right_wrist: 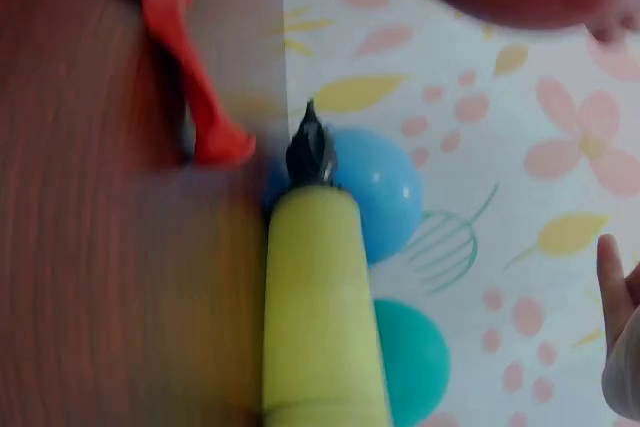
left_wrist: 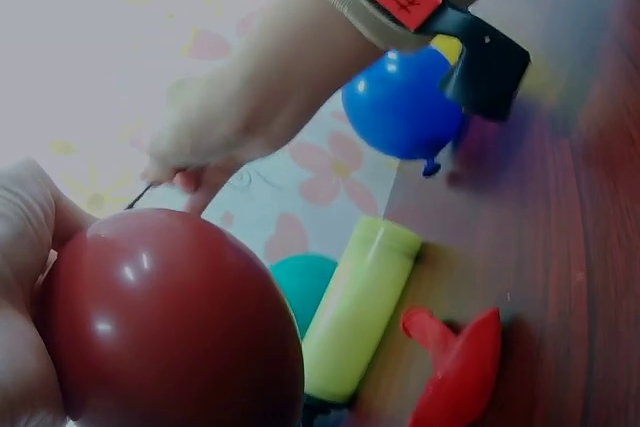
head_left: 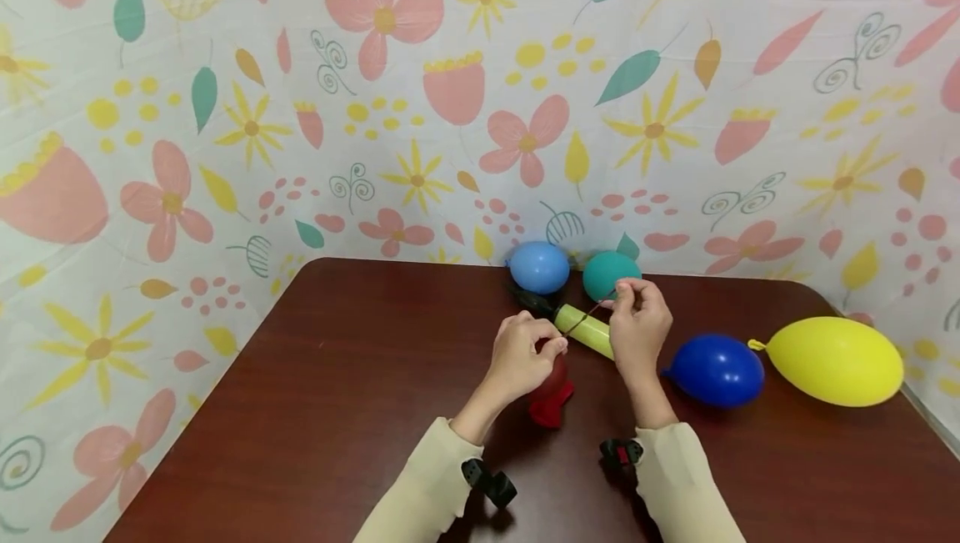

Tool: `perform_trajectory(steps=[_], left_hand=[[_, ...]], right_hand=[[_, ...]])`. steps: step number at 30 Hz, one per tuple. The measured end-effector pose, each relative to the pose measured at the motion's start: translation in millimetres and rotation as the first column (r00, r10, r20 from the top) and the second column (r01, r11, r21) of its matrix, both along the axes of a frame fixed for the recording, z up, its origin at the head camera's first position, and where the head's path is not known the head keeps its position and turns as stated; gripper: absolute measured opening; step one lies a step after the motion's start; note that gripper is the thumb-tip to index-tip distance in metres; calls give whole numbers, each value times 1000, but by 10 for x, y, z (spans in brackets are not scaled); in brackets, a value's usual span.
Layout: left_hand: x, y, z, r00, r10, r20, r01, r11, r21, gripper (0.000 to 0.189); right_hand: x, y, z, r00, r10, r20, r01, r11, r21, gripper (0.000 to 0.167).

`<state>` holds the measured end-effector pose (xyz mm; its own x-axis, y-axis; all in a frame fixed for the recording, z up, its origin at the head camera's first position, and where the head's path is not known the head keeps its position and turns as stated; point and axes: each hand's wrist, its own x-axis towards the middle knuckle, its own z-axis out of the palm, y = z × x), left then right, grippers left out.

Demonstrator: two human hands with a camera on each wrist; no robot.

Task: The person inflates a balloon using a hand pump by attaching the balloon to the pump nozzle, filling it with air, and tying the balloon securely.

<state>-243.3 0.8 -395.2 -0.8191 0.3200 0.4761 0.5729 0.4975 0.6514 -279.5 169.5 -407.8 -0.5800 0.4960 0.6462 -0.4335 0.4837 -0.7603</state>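
Two cream fabric sleeves (head_left: 420, 489), each with a black plastic band (head_left: 487, 483) at the cuff, lie nearest, behind the fingers. Limp, crumpled red rubber (head_left: 550, 409) rests on the table (head_left: 300, 409) just nearer than the left fingers; whether it is one piece or more I cannot tell. The left hand (head_left: 522, 353) pinches a dark red balloon (left_wrist: 175, 322) by its neck, the smooth, glossy round body hanging below those fingers; the right hand (head_left: 639, 328) pinches the neck's other end, so the thin rubber neck (head_left: 583, 322) stretches taut between them. Just beyond the fingertips lies one yellow-green cylindrical pump (head_left: 588, 333) with a tapered black nozzle (head_left: 534, 303). Right of the right fingers sit a rounded dark blue balloon (head_left: 718, 370) and, farther out, an elongated yellow balloon (head_left: 836, 361). Past both hands are a light blue balloon (head_left: 539, 268) and a teal balloon (head_left: 606, 274), making five inflated in all, before a creased, flower-printed cloth (head_left: 457, 168).
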Motion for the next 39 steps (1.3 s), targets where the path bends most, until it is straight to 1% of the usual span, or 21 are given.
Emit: perform_trajectory(steps=[2,4,5,7,9,10,12,13,14,15,16,18,22,25,26,30,32,34,36,39], left_hand=[[-5,-12,-30,1000,2,-4,-2,1000,-25,17],[-17,-24,-71,1000,15,-8,-16,999,-44,16],[-25,-28,-89,1000,27,-6,-27,998,-51,16],[-49,-37,-124,998,53,13,-53,998,-46,16],[-75,-52,-152,996,82,44,-81,997,-21,15],[-85,-59,-154,993,96,67,-97,995,-1,15],[-118,-75,-162,989,119,90,-122,992,31,14],[-134,-82,-162,988,123,95,-128,991,46,14],[-150,-89,-160,987,126,97,-132,989,61,13],[-168,-93,-157,987,127,94,-134,988,75,12],[-183,-96,-152,987,129,91,-137,987,87,12],[-213,-99,-151,988,130,89,-139,985,106,12],[-250,-93,-139,985,146,89,-158,978,135,13],[-261,-90,-133,984,159,79,-169,976,140,13],[-262,-92,-134,983,162,82,-173,975,140,14],[-250,-111,-153,981,155,115,-172,973,156,17],[-245,-121,-163,980,142,140,-165,972,166,18],[-245,-132,-175,979,132,153,-157,973,169,18],[-253,-145,-184,981,124,153,-148,976,158,19],[-273,-163,-203,984,93,150,-113,985,133,22]], right_hand=[[-35,65,-45,999,-42,26,43,998,-53,23],[-59,102,-93,998,-54,40,57,995,-78,24],[-67,104,-116,998,-44,41,47,996,-81,23],[-67,58,-150,999,6,44,-4,998,-64,19],[-44,-42,-160,995,96,39,-96,995,-6,14],[-28,-101,-160,987,156,44,-157,987,23,12],[8,-215,-156,961,269,69,-273,959,74,11],[28,-266,-148,946,312,85,-319,944,86,10],[45,-311,-139,927,361,102,-370,925,84,9],[57,-345,-135,912,393,121,-403,912,79,9],[69,-372,-129,902,407,143,-419,905,69,9],[86,-413,-104,894,412,174,-426,903,55,9],[209,-489,82,891,396,223,-421,904,72,9],[299,-522,211,888,397,233,-422,904,69,9],[302,-524,217,886,399,236,-423,904,63,9],[282,-516,184,877,404,262,-430,901,52,11],[217,-473,106,870,412,269,-433,901,18,12],[130,-399,8,872,413,263,-424,906,-18,14],[29,-306,-90,882,401,246,-401,915,-55,15],[-79,-161,-175,910,354,215,-341,935,-95,17]])
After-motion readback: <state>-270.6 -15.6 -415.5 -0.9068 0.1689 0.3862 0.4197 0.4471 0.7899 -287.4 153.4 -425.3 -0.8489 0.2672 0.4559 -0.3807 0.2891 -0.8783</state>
